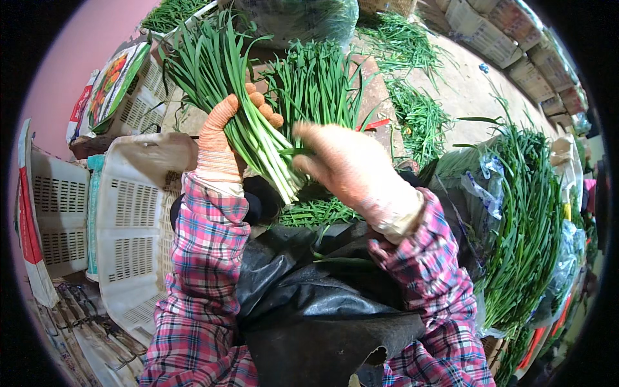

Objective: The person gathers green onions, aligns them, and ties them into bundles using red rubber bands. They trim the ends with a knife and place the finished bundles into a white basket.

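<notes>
My left hand (232,128), in an orange knitted glove, is closed around a bunch of garlic chives (254,130). The green leaves fan out to the upper left and the pale stem ends point down to the right. My right hand (338,162), gloved and blurred, is just right of those stem ends; a green leaf lies at its fingertips, and whether it is gripped I cannot tell. Behind my hands, a second pile of chives (314,87) rests on a brown board, with a red strip (375,125) at its right edge.
White perforated plastic crates (133,193) stand at the left. A large heap of chives (524,227) in plastic fills the right side. Loose greens (418,118) lie on the floor, and stacked bundles (483,36) line the upper right. A black apron (319,290) covers my lap.
</notes>
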Tool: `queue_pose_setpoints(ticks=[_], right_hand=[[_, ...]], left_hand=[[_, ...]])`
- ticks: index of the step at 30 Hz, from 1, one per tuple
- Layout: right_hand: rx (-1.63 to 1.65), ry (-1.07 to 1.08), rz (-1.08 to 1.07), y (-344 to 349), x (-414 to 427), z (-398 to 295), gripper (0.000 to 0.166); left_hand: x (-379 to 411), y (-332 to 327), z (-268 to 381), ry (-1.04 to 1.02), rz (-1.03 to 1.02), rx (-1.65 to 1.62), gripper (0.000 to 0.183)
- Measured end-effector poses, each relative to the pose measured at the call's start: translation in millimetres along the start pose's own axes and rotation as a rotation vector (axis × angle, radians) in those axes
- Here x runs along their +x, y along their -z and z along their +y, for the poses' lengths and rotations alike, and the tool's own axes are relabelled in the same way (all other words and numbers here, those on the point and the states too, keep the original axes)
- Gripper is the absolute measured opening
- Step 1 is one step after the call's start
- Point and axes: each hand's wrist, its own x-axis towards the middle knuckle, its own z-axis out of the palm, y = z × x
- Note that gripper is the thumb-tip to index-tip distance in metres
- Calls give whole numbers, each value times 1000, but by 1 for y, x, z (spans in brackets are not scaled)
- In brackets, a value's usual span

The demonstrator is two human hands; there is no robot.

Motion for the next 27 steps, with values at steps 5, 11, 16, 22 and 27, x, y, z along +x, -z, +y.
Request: queue_pose_setpoints(ticks=[5,11,16,22,27], right_hand=[[-179,139,-441,-9,-26,-18,10],[65,20,-743,-10,-66,-3,38],[564,-246,172,-7,1,31,68],[502,-502,-182,-30,43,9,94],[167,-456,-159,-49,35,27,75]], left_hand=[[-1,13,13,-70,126,-5,32],[-7,33,27,-205,161,96,37],[2,12,12,-37,-17,1,35],[21,10,-7,132,136,-10,37],[8,26,-41,-165,213,134,44]])
